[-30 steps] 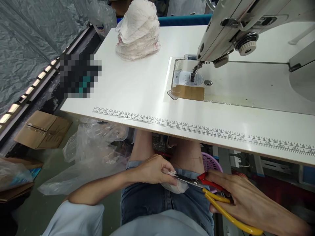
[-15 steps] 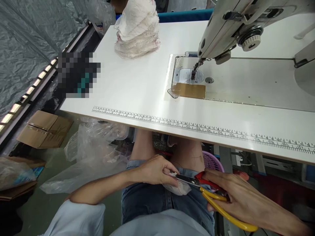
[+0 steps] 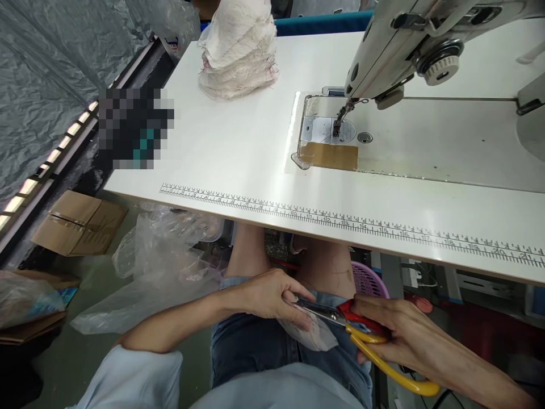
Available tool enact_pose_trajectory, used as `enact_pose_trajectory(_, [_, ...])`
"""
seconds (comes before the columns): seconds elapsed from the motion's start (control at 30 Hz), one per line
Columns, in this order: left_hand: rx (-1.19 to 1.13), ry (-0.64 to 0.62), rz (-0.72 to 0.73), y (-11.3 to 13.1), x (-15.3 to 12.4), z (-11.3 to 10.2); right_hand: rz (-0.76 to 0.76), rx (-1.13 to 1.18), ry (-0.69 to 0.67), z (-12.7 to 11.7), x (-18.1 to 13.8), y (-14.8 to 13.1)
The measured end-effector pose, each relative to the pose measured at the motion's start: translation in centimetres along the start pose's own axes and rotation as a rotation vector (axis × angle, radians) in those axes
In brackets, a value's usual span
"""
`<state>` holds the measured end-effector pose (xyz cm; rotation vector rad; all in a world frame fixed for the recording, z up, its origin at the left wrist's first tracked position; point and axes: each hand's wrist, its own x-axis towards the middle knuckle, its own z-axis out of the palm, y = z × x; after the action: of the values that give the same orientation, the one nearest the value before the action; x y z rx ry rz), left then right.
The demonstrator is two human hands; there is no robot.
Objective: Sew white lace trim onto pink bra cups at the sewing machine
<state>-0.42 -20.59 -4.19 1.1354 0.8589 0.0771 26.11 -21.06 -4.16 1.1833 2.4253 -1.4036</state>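
Note:
Above my lap, my left hand [image 3: 279,301] pinches a small piece of whitish, thin cloth [image 3: 313,334], which hangs below the fingers over the denim shorts. My right hand [image 3: 394,329] grips a pair of scissors [image 3: 326,312] with red and yellow handles. Their metal blades point left and reach the cloth at my left fingertips. The blade tips are partly hidden by those fingers, so I cannot tell whether they are cutting.
Over my knees stands a white table [image 3: 230,153] with a printed ruler along its front edge. A sewing machine [image 3: 400,57] sits on its right, a stack of cream cloth [image 3: 238,51] at the back. Plastic bags [image 3: 166,272] and a cardboard box [image 3: 80,222] lie at left; a purple basket [image 3: 369,279] is below.
The scissor blades have shifted slightly left towards my left fingers. More of the cloth now hangs down to the right below my left hand. The camera view has turned a little.

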Motion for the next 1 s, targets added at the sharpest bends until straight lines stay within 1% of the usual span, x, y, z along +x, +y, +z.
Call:
enact_pose_trajectory(0.07, [0.013, 0.014, -0.014, 0.1, 0.0, 0.0, 0.011, 0.002, -0.061, -0.1, -0.1, -0.1])
enact_pose_trajectory(0.2, [0.063, 0.055, -0.038, 0.2, -0.1, -0.1, 0.085, -0.006, -0.045, -0.2, -0.4, -0.1])
enact_pose_trajectory(0.33, [0.106, 0.037, -0.031, 0.2, 0.0, -0.1, 0.127, 0.002, -0.073, -0.2, -0.7, -0.1])
enact_pose_trajectory(0.53, [0.119, 0.014, -0.028, 0.0, 0.1, 0.0, 0.104, -0.009, -0.048, -0.1, -0.9, -0.3])
enact_pose_trajectory(0.77, [0.135, 0.041, -0.026, -0.1, 0.0, 0.0, 0.173, -0.052, -0.03, 0.6, -1.6, 1.1])
enact_pose_trajectory(0.87, [0.142, 0.031, -0.015, -0.2, 0.2, 0.1, 0.162, -0.054, -0.044, 0.8, -1.5, 1.1])
enact_pose_trajectory(1.0, [0.117, 0.02, -0.021, -0.3, 0.4, 0.3, 0.086, -0.022, -0.03, 0.7, -1.0, 0.6])
